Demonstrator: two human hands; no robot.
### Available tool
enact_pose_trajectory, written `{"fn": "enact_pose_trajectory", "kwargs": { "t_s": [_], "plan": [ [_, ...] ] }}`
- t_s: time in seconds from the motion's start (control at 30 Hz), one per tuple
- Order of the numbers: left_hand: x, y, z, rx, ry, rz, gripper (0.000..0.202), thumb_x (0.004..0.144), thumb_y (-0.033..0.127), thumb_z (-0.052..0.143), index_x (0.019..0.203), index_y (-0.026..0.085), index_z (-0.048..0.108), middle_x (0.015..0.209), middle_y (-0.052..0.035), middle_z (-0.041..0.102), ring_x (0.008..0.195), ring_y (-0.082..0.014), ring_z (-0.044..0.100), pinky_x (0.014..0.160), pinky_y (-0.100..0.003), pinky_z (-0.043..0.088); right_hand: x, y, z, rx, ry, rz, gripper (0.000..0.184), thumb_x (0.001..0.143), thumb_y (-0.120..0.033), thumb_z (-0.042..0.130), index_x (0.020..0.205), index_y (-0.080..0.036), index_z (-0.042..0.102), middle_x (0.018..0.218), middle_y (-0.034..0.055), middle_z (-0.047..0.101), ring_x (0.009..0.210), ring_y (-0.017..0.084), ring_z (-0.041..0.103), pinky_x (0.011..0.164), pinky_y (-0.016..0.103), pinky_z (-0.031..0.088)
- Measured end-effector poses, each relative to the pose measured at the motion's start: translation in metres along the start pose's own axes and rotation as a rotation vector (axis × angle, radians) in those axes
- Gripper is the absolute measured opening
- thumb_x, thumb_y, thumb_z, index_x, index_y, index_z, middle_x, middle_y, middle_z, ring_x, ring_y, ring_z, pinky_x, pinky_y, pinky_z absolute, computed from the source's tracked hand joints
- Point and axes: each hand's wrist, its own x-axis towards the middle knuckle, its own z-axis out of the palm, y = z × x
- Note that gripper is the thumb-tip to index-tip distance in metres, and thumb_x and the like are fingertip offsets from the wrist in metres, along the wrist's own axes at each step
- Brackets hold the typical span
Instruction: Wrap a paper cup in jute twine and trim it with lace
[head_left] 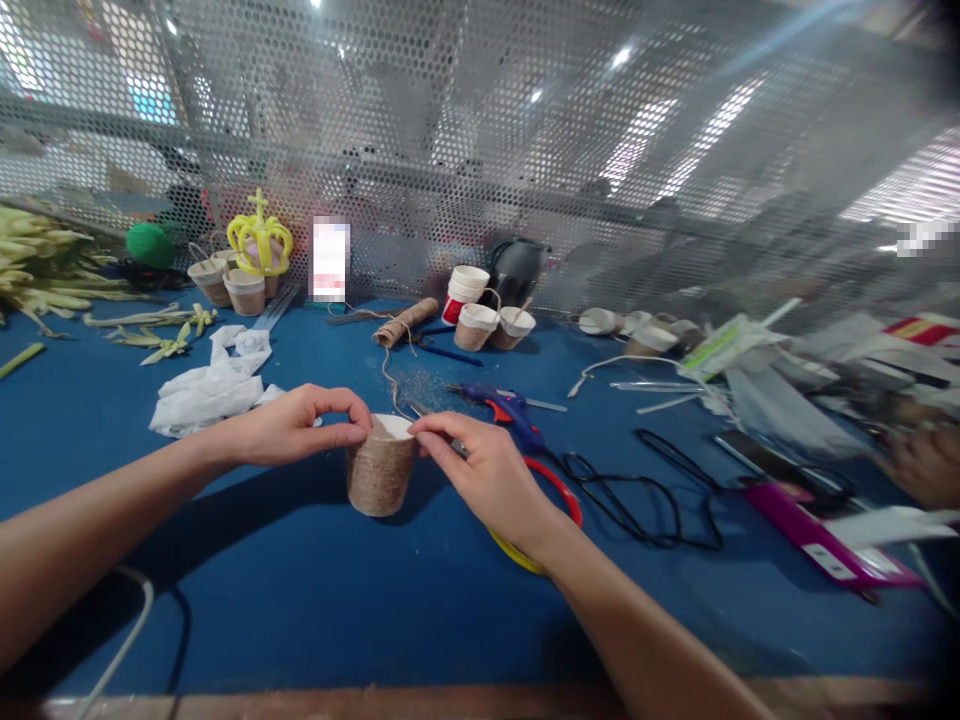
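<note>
A paper cup [381, 478] wrapped in brown twine stands upright on the blue table, its white inside showing at the top. My left hand [315, 425] pinches the left side of its rim between thumb and fingers. At the right side of the rim, the fingertips of my right hand [480, 465] are closed on the edge. A loose strand of twine [390, 375] runs from a twine roll [407, 322] to the rim near those fingertips. Scissors with red and yellow handles [562, 488] are partly hidden beneath my right hand; whether it holds them I cannot tell.
A blue glue gun [517, 412] lies behind my right hand, its black cord [652, 510] looping rightward. Crumpled white plastic [210, 392] is at left. Small twine-wrapped baskets [475, 327] stand at the back before a perforated metal screen [420, 110]. Another person's hand [926, 465] is at far right.
</note>
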Motion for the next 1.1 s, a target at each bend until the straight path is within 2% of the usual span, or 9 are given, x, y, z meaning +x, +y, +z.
{"fn": "enact_pose_trajectory", "kwargs": {
  "t_s": [0.1,0.23,0.4,0.73,0.87,1.0,1.1],
  "plan": [
    [0.001,-0.002,0.0,-0.011,-0.01,-0.018,0.019,0.079,0.031,0.053,0.084,0.014,0.056,0.092,-0.0054,0.061,0.086,-0.0156,0.055,0.078,-0.028,0.043,0.0,-0.005,0.0,-0.014,0.0,0.009,0.014,0.084,-0.018,0.048,0.086,-0.019,0.062,0.079,0.0017,0.066,0.072,0.014,0.062,0.067,0.026,0.048],
    [0.001,-0.001,0.006,0.081,0.051,-0.036,0.027,0.07,0.034,0.064,0.086,0.014,0.056,0.088,-0.0044,0.061,0.083,-0.0162,0.055,0.076,-0.028,0.043,-0.001,-0.01,0.0,-0.035,-0.005,0.014,0.014,0.084,-0.017,0.048,0.086,-0.018,0.062,0.079,0.0021,0.066,0.073,0.014,0.062,0.068,0.026,0.048],
    [0.001,0.002,0.009,0.146,0.053,0.064,0.018,0.072,0.031,0.061,0.075,0.014,0.056,0.092,-0.0073,0.062,0.086,-0.0168,0.056,0.078,-0.029,0.042,-0.001,-0.015,0.0,-0.018,-0.031,0.017,0.014,0.084,-0.018,0.048,0.085,-0.018,0.062,0.08,0.0024,0.067,0.074,0.014,0.062,0.068,0.027,0.049],
    [0.001,0.006,0.004,0.207,-0.009,0.133,0.01,0.075,0.023,0.056,0.078,0.014,0.058,0.092,-0.008,0.063,0.084,-0.0163,0.056,0.078,-0.029,0.042,0.0,-0.017,0.001,-0.017,-0.061,0.014,0.014,0.085,-0.019,0.047,0.085,-0.018,0.061,0.073,0.0017,0.066,0.069,0.014,0.061,0.065,0.026,0.048],
    [0.003,0.014,0.012,0.257,0.083,0.072,0.016,0.072,0.025,0.058,0.082,0.014,0.059,0.085,-0.0066,0.064,0.077,-0.0155,0.057,0.071,-0.027,0.044,-0.001,-0.018,0.003,-0.038,-0.058,0.006,0.014,0.085,-0.019,0.047,0.085,-0.018,0.061,0.075,0.0023,0.066,0.071,0.014,0.061,0.066,0.026,0.047],
    [0.008,0.024,0.023,0.246,0.195,0.021,0.015,0.074,0.028,0.054,0.071,0.014,0.059,0.077,-0.0046,0.065,0.072,-0.0145,0.058,0.067,-0.026,0.044,-0.002,-0.022,0.005,-0.054,-0.033,-0.016,0.013,0.084,-0.018,0.049,0.085,-0.017,0.061,0.082,0.0038,0.067,0.076,0.015,0.062,0.069,0.027,0.047],
    [0.009,0.027,0.027,0.252,0.227,-0.016,0.015,0.075,0.025,0.051,0.066,0.015,0.057,0.074,-0.0031,0.065,0.069,-0.0134,0.058,0.066,-0.025,0.044,-0.003,-0.023,0.006,-0.067,-0.029,-0.022,0.013,0.084,-0.019,0.048,0.085,-0.018,0.061,0.084,0.0045,0.068,0.077,0.016,0.062,0.069,0.028,0.048]
  ]
}}
